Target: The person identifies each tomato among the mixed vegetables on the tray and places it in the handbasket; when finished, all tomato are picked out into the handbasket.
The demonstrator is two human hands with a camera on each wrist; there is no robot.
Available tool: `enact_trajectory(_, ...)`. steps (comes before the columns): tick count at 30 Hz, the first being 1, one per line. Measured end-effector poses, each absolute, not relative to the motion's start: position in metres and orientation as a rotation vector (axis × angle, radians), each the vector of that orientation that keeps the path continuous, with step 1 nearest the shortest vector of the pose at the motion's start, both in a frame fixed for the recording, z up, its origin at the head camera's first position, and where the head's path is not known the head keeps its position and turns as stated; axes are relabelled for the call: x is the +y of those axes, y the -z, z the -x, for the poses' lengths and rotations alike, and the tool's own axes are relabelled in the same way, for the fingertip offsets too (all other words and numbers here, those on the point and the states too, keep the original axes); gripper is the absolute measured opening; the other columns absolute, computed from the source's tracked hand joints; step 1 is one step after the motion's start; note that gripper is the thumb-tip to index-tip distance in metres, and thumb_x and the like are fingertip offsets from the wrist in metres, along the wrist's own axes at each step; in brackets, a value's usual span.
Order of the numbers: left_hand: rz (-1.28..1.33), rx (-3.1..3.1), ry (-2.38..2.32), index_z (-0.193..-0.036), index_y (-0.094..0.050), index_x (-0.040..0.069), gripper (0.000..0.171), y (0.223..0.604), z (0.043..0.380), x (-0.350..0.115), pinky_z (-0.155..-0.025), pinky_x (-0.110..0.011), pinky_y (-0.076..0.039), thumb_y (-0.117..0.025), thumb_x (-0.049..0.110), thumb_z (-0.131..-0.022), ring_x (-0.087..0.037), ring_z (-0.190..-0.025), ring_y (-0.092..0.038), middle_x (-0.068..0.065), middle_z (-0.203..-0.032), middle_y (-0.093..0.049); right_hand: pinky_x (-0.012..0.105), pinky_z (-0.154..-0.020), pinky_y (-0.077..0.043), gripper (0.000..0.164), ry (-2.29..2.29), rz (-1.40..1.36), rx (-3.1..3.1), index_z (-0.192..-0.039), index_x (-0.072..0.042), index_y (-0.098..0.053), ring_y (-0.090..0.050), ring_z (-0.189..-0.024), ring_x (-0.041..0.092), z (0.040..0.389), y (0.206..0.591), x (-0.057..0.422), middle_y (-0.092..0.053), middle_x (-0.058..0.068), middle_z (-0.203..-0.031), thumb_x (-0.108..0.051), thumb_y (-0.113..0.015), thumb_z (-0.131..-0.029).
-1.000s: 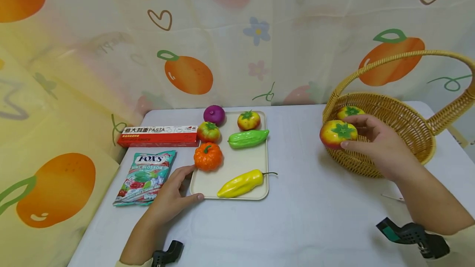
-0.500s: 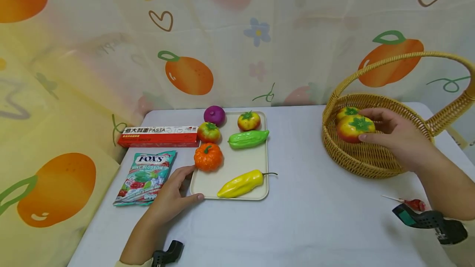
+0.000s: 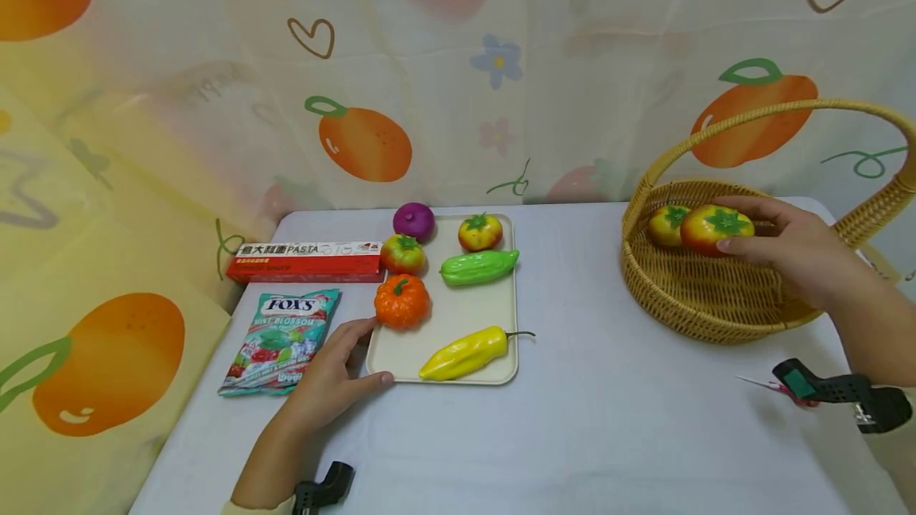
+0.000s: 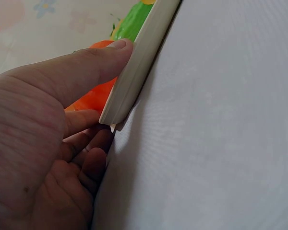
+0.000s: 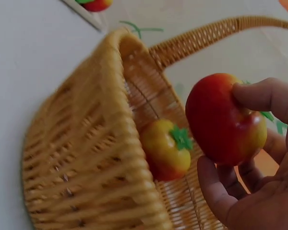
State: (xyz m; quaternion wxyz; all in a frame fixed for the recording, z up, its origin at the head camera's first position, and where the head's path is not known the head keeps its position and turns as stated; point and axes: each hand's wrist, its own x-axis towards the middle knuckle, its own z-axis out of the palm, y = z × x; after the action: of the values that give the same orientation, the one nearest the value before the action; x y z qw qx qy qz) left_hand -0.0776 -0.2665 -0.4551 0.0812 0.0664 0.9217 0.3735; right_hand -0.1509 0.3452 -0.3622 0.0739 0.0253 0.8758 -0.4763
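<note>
Right hand point(image 3: 801, 249) has the red-and-yellow tomato point(image 3: 716, 232), right over the wicker basket point(image 3: 661, 304)!
And look at that hold: thumb and fingers curl around the sides, perhaps to stop smooth skin slipping, with a second tomato point(image 3: 665, 232) just beside it in the basket, contact too close to call. Over on the other side, the left hand point(image 3: 331, 372) spans the cream tray's point(image 3: 468, 310) near-left corner, thumb and forefinger extended against the edge, probably steadying it under the pumpkin point(image 3: 402, 304) and yellow pepper point(image 3: 465, 354); white cloth point(image 3: 608, 435) covers the table, and an orange-printed backdrop point(image 3: 608, 46) rises behind
</note>
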Motion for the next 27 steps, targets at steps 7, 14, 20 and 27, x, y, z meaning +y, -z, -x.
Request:
enact_trajectory(7,-0.201,2.747,-1.112,-0.16,-0.047,0.012,0.092,0.454,0.079,-0.265,-0.113,-0.055,-0.049,-0.094,0.035,-0.084,-0.033,-0.144,-0.049,-0.009,-0.159,-0.049,0.01,-0.083,-0.054,0.072,1.507,-0.189,2.608,-0.164,-0.015,-0.034,-0.042,-0.114,0.013,0.158,0.365,0.363,-0.039,-0.005,-0.14,-0.035,-0.07,-0.106)
enact_trajectory(14,-0.19,2.754,-1.099,-0.16,-0.048,0.013,0.092,0.453,0.079,-0.265,-0.112,-0.054,-0.05,-0.094,0.035,-0.084,-0.033,-0.143,-0.05,-0.009,-0.158,-0.05,0.01,-0.082,-0.053,0.072,1.555,-0.264,2.584,-0.164,-0.023,-0.035,-0.041,-0.113,0.011,0.164,0.37,0.371,-0.04,-0.013,-0.134,-0.042,-0.071,-0.104)
enact_trajectory(20,-0.176,2.752,-1.095,-0.161,-0.047,0.013,0.092,0.452,0.078,-0.265,-0.112,-0.054,-0.049,-0.094,0.035,-0.084,-0.033,-0.144,-0.05,-0.01,-0.158,-0.049,0.01,-0.079,-0.051,0.072,1.549,-0.341,2.584,-0.163,-0.023,-0.037,-0.042,-0.112,0.01,0.17,0.375,0.369,-0.042,-0.009,-0.135,-0.046,-0.069,-0.104)
enact_trajectory(27,-0.186,2.759,-1.092,-0.16,-0.047,0.013,0.091,0.453,0.078,-0.265,-0.111,-0.054,-0.051,-0.093,0.036,-0.084,-0.033,-0.142,-0.051,-0.01,-0.158,-0.05,0.009,-0.072,-0.046,0.088,1.467,-0.453,2.623,-0.169,0.0,-0.016,-0.045,-0.119,0.023,0.175,0.378,0.363,-0.028,0.028,-0.161,-0.046,-0.059,-0.108)
